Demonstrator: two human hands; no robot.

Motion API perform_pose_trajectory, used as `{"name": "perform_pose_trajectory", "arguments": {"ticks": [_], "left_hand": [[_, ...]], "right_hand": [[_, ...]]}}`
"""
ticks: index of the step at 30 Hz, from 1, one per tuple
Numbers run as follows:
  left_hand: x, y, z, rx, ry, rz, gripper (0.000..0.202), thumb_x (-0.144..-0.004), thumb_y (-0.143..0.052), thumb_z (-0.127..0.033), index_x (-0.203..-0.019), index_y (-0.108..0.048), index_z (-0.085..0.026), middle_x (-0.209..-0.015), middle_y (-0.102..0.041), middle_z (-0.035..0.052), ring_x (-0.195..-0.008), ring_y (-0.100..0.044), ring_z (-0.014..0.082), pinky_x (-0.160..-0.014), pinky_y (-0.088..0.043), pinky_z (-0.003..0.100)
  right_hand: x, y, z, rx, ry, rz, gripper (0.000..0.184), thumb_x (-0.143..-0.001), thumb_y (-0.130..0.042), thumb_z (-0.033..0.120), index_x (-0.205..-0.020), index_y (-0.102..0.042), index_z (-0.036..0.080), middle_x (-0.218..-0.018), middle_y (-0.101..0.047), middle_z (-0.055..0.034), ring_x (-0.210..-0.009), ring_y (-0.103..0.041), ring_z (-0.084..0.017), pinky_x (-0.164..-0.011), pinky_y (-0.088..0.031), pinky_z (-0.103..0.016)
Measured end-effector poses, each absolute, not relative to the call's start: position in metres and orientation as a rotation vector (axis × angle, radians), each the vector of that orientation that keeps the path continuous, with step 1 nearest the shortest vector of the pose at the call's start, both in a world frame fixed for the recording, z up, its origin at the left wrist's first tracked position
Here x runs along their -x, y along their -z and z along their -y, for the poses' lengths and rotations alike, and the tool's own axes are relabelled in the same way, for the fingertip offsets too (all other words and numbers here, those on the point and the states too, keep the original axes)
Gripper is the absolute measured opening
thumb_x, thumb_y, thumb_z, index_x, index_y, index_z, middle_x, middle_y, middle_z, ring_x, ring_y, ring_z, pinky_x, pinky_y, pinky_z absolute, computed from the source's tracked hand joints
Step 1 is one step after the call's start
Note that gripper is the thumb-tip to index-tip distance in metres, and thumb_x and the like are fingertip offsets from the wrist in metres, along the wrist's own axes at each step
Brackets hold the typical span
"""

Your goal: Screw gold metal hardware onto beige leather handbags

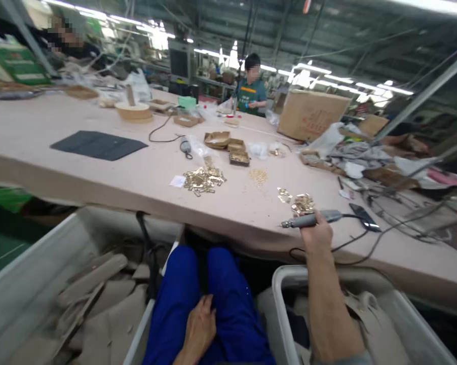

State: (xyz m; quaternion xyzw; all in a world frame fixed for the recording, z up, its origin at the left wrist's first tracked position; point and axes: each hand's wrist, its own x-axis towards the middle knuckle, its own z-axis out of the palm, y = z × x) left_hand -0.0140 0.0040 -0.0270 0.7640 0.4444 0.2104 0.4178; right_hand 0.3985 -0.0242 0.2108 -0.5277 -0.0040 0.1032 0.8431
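Observation:
My right hand (318,233) is wrapped round a grey electric screwdriver (308,221), held level at the table's front edge with its tip pointing left. A cord runs from its rear end to the right. Just behind the tool lies a small pile of shiny gold metal pieces (303,203), with a few loose gold pieces (283,194) beside it. My left hand (201,322) rests low over my blue-trousered lap, its fingers curled together; whatever they may hold is hidden. Farther left on the table is a larger heap of gold metal pieces (202,180).
Tiny gold parts (258,176) and small cardboard boxes (239,156) lie mid-table. A dark flat panel (99,144) is at left, a phone (365,217) at right. Bins with grey-brown pieces flank my legs: left bin (8,294), right bin (279,289). A person (251,91) stands across the table.

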Motion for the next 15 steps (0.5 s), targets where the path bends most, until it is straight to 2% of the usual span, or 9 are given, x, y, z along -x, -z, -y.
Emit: {"name": "perform_pose_trajectory", "arguments": {"ticks": [2, 6, 11, 15], "left_hand": [[0.010, 0.046, 0.002, -2.012, -0.455, -1.072, 0.036, -0.081, -0.057, -0.024, -0.111, -0.077, -0.026, -0.119, -0.077, 0.0132, -0.118, -0.071, 0.0363, -0.106, -0.056, 0.050], [0.011, 0.055, 0.001, -2.057, -0.409, -1.148, 0.036, -0.083, -0.055, -0.025, -0.110, -0.078, -0.025, -0.116, -0.079, 0.0123, -0.121, -0.069, 0.0353, -0.110, -0.054, 0.050], [0.004, 0.043, -0.010, -2.105, -0.308, -1.093, 0.040, -0.090, -0.049, -0.025, -0.116, -0.076, -0.011, -0.121, -0.076, 0.0191, -0.119, -0.070, 0.0349, -0.108, -0.054, 0.048], [-0.001, 0.039, -0.011, -2.131, -0.237, -1.031, 0.040, -0.092, -0.050, -0.028, -0.120, -0.074, -0.010, -0.123, -0.075, 0.0202, -0.111, -0.073, 0.0337, -0.102, -0.056, 0.045]], "right_hand": [[-0.411, -0.218, 0.015, 1.060, -0.206, -0.088, 0.012, -0.096, -0.056, 0.017, -0.108, -0.055, 0.019, -0.095, -0.066, -0.0013, -0.078, -0.070, -0.017, -0.080, -0.066, -0.044], [-0.421, -0.207, -0.009, 1.085, -0.221, -0.132, 0.024, -0.084, -0.071, 0.012, -0.101, -0.054, 0.017, -0.090, -0.068, -0.0008, -0.080, -0.071, -0.019, -0.079, -0.067, -0.044], [-0.429, -0.185, 0.015, 1.191, -0.181, -0.179, 0.041, -0.073, -0.088, 0.018, -0.098, -0.056, 0.017, -0.083, -0.070, 0.0004, -0.080, -0.072, -0.020, -0.074, -0.067, -0.040], [-0.437, -0.176, 0.045, 1.550, -0.349, -0.112, 0.038, -0.079, -0.087, 0.030, -0.095, -0.056, 0.016, -0.068, -0.067, -0.0021, -0.062, -0.070, -0.020, -0.055, -0.065, -0.032]]}}
